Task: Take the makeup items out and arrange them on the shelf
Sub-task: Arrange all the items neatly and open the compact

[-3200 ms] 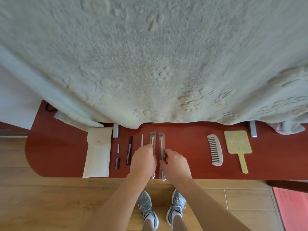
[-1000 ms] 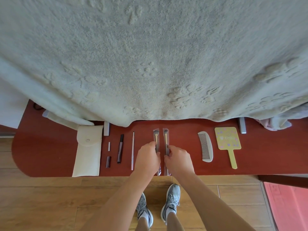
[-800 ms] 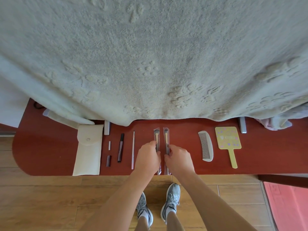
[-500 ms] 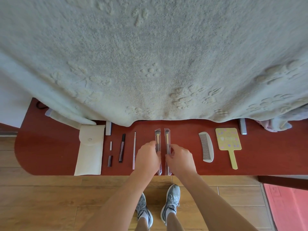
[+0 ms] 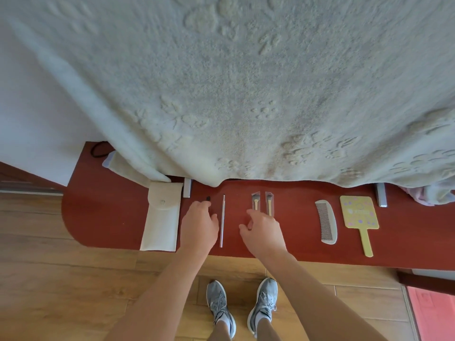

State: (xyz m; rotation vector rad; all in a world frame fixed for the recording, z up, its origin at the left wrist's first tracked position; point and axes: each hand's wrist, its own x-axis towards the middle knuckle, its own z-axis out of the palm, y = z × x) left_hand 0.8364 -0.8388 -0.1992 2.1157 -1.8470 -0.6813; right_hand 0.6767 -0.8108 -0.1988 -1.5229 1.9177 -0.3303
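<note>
Both bare arms reach forward. The left hand (image 5: pixel 199 223) lies palm down, fingers (image 5: pixel 205 205) curled forward. The right hand (image 5: pixel 263 230) hovers palm down, its fingers (image 5: pixel 246 227) loosely spread and bent, holding nothing.

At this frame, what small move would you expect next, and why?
Probably the left hand straightens the dark stick under its fingers so it lies parallel to the thin wand. The two brushes already lie side by side, the right hand is open with its palm over their near ends, and the comb and mirror lie apart to the right.
</note>
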